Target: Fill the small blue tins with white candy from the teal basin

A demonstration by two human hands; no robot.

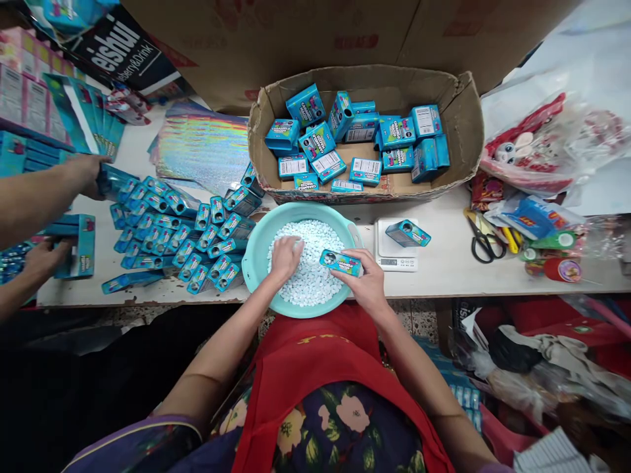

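Observation:
A round turquoise basin [255,289] holds many small white candies [310,289]. Over its left part, my left hand [286,258] touches the candies, its fingers bent down and partly hidden among them. My right hand [367,279] grips a small blue candy box [347,263] above the right side of the basin, the box's round opening pointing left. Another blue box [408,233] lies on the white scale [397,263] to the right of the basin. Many blue boxes with round openings [170,230] stand and lie close together on the table left of the basin.
Behind the basin stands an open cardboard carton [468,141] with several blue boxes inside. Shiny holographic sheets [202,144] lie at the back left. Scissors [486,240] and wrapped items are at the right. At the far left, a co-worker's hands [81,172] handle blue boxes.

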